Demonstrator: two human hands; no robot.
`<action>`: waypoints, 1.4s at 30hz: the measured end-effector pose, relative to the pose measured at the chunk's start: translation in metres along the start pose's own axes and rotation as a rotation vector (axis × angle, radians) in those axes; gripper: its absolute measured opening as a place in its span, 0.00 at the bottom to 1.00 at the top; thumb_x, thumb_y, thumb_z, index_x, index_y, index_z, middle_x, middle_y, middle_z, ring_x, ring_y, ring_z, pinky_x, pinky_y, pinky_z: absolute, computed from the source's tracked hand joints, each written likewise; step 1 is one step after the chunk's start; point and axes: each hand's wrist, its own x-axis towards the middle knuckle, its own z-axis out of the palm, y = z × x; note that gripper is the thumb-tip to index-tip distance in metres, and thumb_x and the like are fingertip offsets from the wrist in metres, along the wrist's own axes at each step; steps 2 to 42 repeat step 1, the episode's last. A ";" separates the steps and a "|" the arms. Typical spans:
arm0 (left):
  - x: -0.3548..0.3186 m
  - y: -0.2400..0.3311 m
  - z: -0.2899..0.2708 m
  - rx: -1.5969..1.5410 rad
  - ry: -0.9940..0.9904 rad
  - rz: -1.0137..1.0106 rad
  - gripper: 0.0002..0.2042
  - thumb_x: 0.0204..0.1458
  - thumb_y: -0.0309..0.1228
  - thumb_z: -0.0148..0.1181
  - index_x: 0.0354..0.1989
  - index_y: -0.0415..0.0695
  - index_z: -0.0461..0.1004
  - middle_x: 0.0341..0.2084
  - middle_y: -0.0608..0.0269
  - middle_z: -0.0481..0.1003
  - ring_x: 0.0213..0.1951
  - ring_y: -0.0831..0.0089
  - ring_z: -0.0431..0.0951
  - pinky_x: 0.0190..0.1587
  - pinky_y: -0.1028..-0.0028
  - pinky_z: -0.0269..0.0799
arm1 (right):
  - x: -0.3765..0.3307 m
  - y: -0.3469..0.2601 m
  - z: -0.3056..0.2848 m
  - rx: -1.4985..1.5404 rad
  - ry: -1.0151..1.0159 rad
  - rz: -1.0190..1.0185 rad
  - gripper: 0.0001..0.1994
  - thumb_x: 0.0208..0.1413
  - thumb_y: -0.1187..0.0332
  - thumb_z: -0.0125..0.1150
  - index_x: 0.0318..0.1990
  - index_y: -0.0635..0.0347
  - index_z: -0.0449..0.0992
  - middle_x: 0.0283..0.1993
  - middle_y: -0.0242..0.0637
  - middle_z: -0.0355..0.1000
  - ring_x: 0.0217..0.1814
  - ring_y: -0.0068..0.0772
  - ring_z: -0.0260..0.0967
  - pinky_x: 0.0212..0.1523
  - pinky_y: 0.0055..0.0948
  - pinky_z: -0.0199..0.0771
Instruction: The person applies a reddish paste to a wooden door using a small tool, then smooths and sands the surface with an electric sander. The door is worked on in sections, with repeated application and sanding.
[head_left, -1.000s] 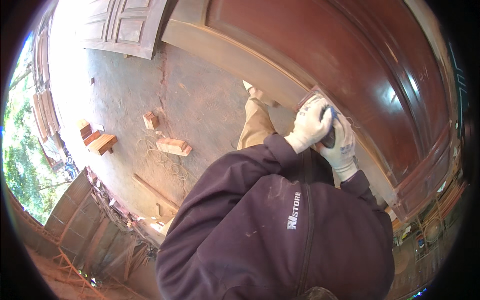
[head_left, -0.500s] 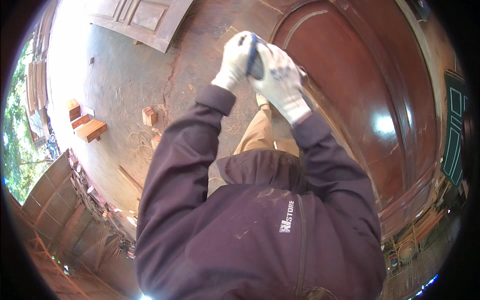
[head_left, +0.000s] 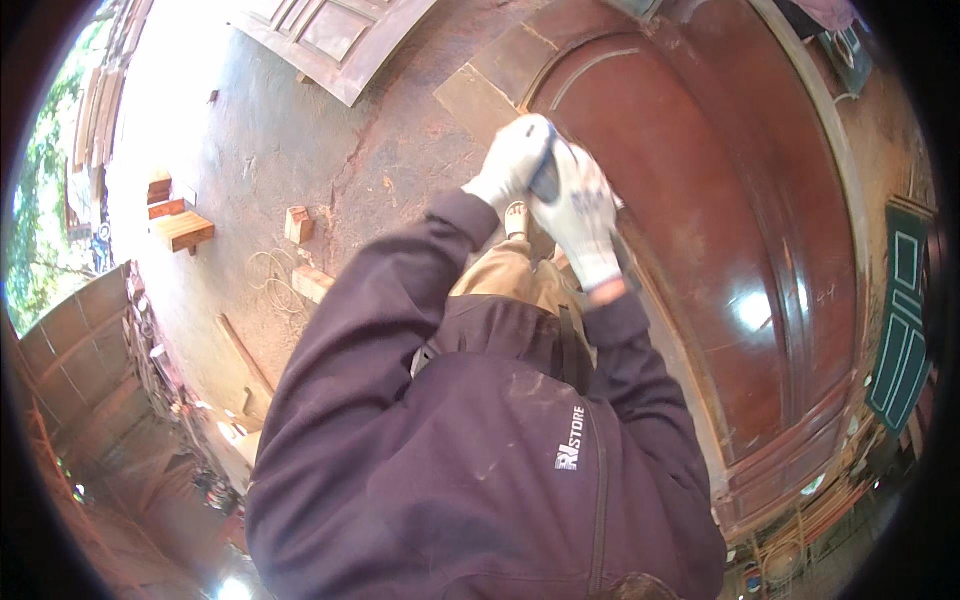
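My left hand (head_left: pixel 512 160) and my right hand (head_left: pixel 580 208) meet in front of me, both in white knit gloves. Dark blue-grey coating shows along the gap between them. The left fingers are curled over toward the right hand and pressed against it. Bent inward, the right fingers mostly hide behind the back of the glove. Whether something small is between the hands cannot be made out. Just right of them lies a large reddish-brown varnished wooden door (head_left: pixel 680 200) with a curved raised panel; the hands are over its near-left edge.
An unvarnished panelled door (head_left: pixel 370 45) lies at the far left. Wood blocks (head_left: pixel 185 231), a smaller block (head_left: pixel 298 225), a coil of thin cord (head_left: pixel 270 280) and a wooden stick (head_left: pixel 243 352) are on the concrete floor. A dark green panelled piece (head_left: pixel 900 320) stands at the right.
My joined hands have shifted slightly right and nearer to me, still pressed together. The view has turned a little, showing more of the brown door's far end.
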 end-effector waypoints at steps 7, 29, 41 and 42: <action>0.000 0.005 0.001 -0.008 0.019 0.008 0.16 0.63 0.39 0.50 0.45 0.38 0.77 0.44 0.47 0.79 0.48 0.60 0.79 0.54 0.63 0.72 | -0.021 0.008 -0.013 -0.002 -0.002 -0.001 0.34 0.44 0.64 0.71 0.62 0.53 0.67 0.58 0.43 0.71 0.61 0.46 0.69 0.60 0.44 0.70; 0.000 0.005 0.001 -0.008 0.019 0.008 0.16 0.63 0.39 0.50 0.45 0.38 0.77 0.44 0.47 0.79 0.48 0.60 0.79 0.54 0.63 0.72 | -0.021 0.008 -0.013 -0.002 -0.002 -0.001 0.34 0.44 0.64 0.71 0.62 0.53 0.67 0.58 0.43 0.71 0.61 0.46 0.69 0.60 0.44 0.70; 0.000 0.005 0.001 -0.008 0.019 0.008 0.16 0.63 0.39 0.50 0.45 0.38 0.77 0.44 0.47 0.79 0.48 0.60 0.79 0.54 0.63 0.72 | -0.021 0.008 -0.013 -0.002 -0.002 -0.001 0.34 0.44 0.64 0.71 0.62 0.53 0.67 0.58 0.43 0.71 0.61 0.46 0.69 0.60 0.44 0.70; 0.000 0.005 0.001 -0.008 0.019 0.008 0.16 0.63 0.39 0.50 0.45 0.38 0.77 0.44 0.47 0.79 0.48 0.60 0.79 0.54 0.63 0.72 | -0.021 0.008 -0.013 -0.002 -0.002 -0.001 0.34 0.44 0.64 0.71 0.62 0.53 0.67 0.58 0.43 0.71 0.61 0.46 0.69 0.60 0.44 0.70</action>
